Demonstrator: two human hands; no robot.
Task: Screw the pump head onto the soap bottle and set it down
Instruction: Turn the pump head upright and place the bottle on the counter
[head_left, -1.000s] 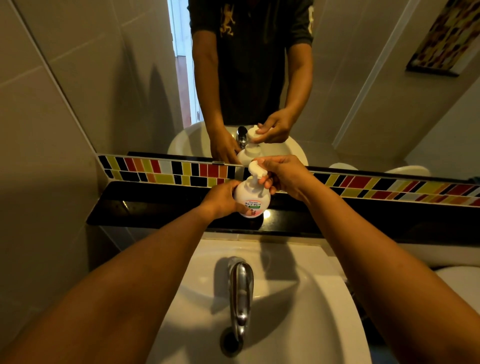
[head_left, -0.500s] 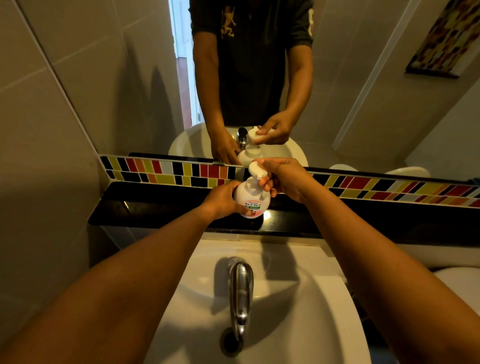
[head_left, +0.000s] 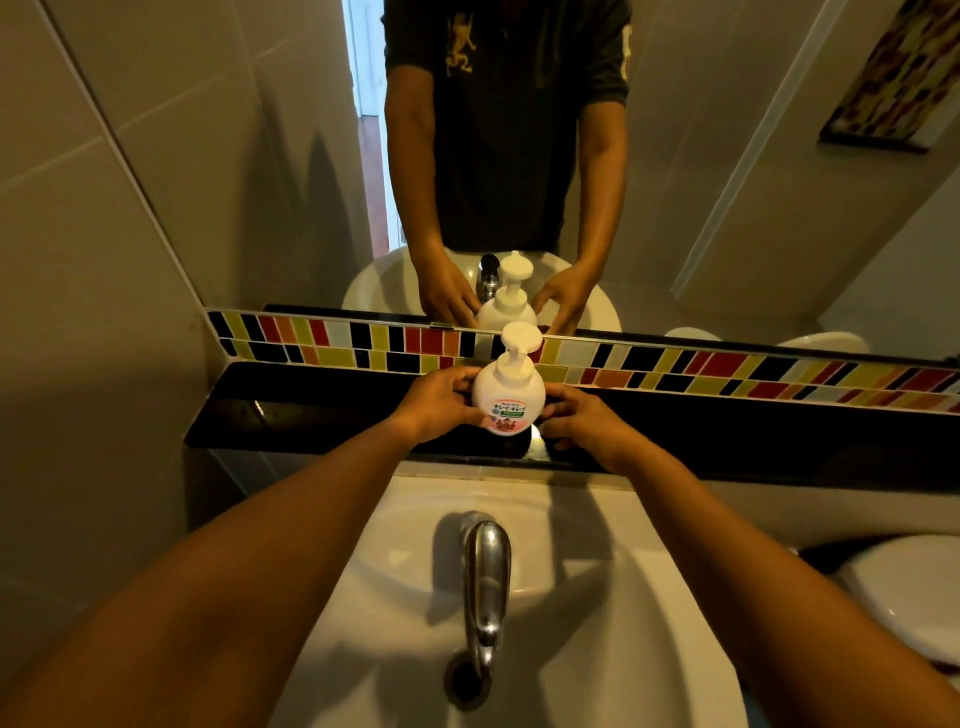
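The white soap bottle (head_left: 508, 395), round with a pink label, stands upright on the black ledge (head_left: 311, 415) behind the sink. Its white pump head (head_left: 521, 338) sits on the neck, nozzle facing me. My left hand (head_left: 441, 402) wraps the bottle's left side with thumb and fingers. My right hand (head_left: 584, 421) cups the lower right side, fingertips against the bottle. The mirror above shows both hands flanking the bottle.
A chrome tap (head_left: 485, 577) and the white basin (head_left: 597, 597) lie below my arms. A strip of coloured tiles (head_left: 727, 371) runs behind the ledge under the mirror (head_left: 727, 156). Grey wall tiles stand at the left, and a white toilet lid (head_left: 909, 597) sits at the right.
My right hand has left the pump head and dropped to the bottle's lower right side. The bottle now stands upright on the ledge with the pump head uncovered.
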